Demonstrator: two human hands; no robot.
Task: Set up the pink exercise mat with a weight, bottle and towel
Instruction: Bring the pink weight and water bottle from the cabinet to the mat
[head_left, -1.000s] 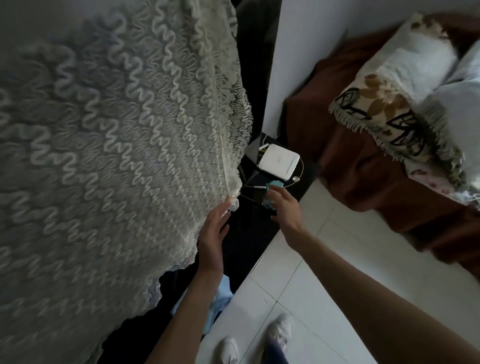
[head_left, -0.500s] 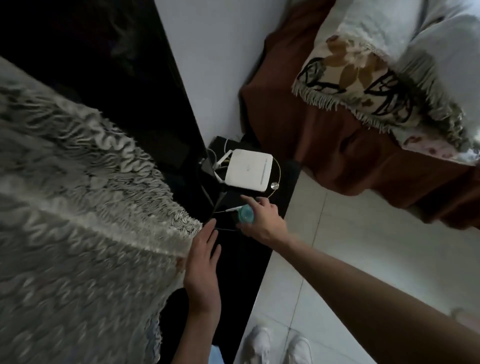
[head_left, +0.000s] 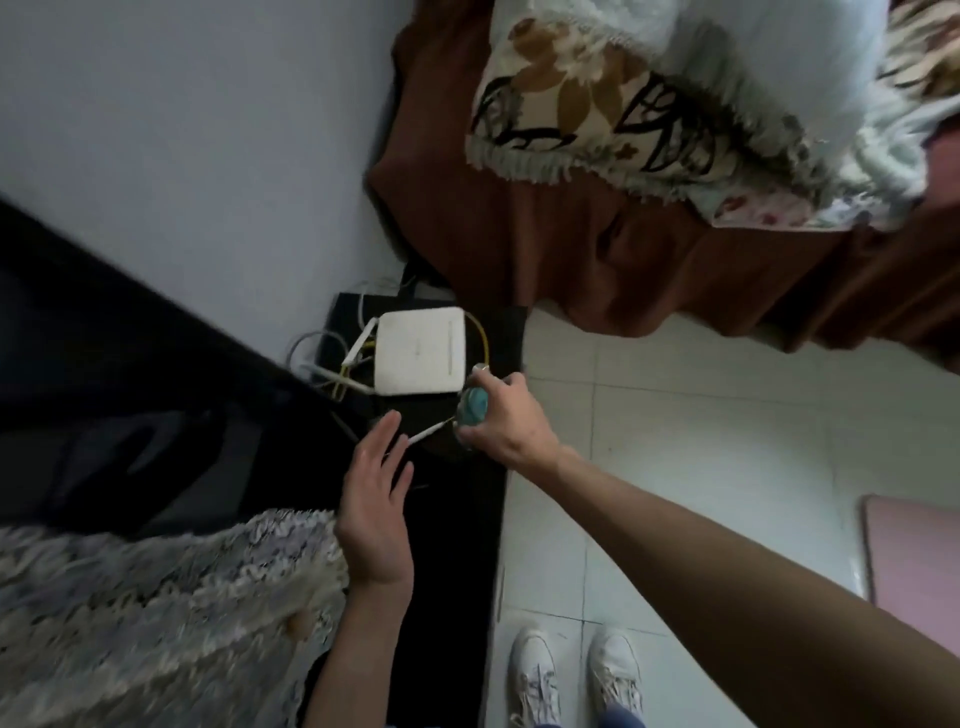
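Observation:
My right hand (head_left: 501, 426) is closed around a bottle with a teal cap (head_left: 471, 408), held just in front of a white router on a black cabinet. My left hand (head_left: 376, 512) is flat with its fingers apart, resting against the edge of a lace cloth (head_left: 156, 613) at the lower left. A corner of the pink exercise mat (head_left: 914, 561) lies on the white tiled floor at the right edge. No weight or towel is visible.
A white router (head_left: 421, 351) with cables sits on the black cabinet top (head_left: 452, 519) by the wall. A bed with a brown cover (head_left: 597, 249) and patterned pillows (head_left: 597, 104) fills the upper right. My white shoes (head_left: 571, 670) stand on the tiles.
The lace cloth has dropped from covering the left of the view down to the lower left. My right hand stays shut on the bottle near the router. The pink mat's corner has come into view.

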